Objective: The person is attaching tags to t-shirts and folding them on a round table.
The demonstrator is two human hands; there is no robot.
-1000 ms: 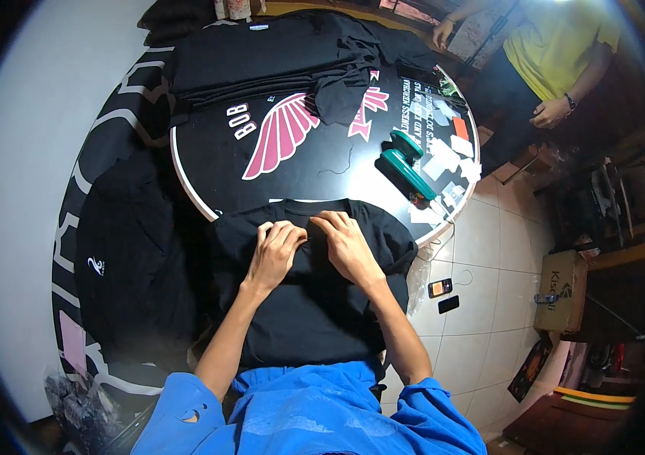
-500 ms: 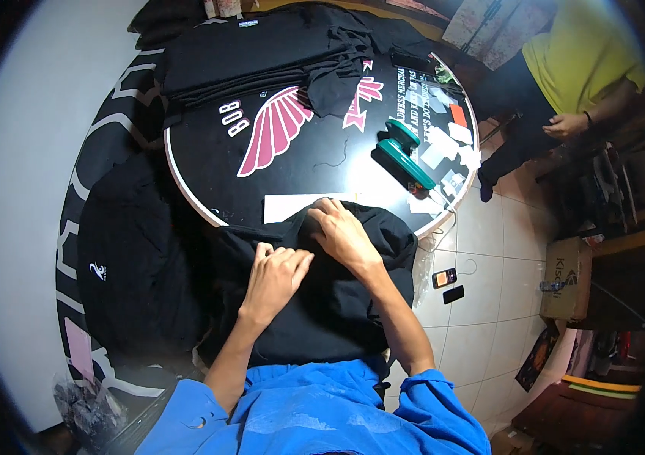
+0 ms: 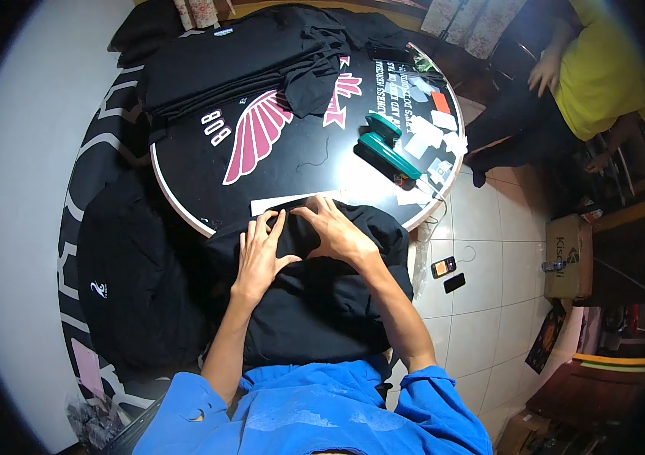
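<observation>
A black garment point(image 3: 315, 303) is bunched over my lap and up against the near edge of the round table. On its upper part rests my left hand point(image 3: 260, 258), fingers spread and thumb stretched toward the right. My right hand point(image 3: 338, 233) lies beside it, its thumb apart from its fingers. The index fingertips nearly meet at the cloth's far edge, and both thumbs point at each other lower down. Neither hand visibly pinches the cloth, though some fingertips are partly hidden. Just beyond the fingers, a flat white strip point(image 3: 273, 204) lies on the table.
The round black table point(image 3: 186, 178) carries a stack of black garments point(image 3: 239, 72), a green corded hand-held device point(image 3: 389, 152) and scattered paper pieces point(image 3: 425, 136). More black clothing point(image 3: 129, 280) lies left. Two phones point(image 3: 454, 283) rest on the floor. A person in yellow point(image 3: 603, 76) is at right.
My left hand has opened from curled fingers and moved up the cloth, close to my right hand. The right thumb has spread downward. The view has shifted slightly; the person in yellow changed posture.
</observation>
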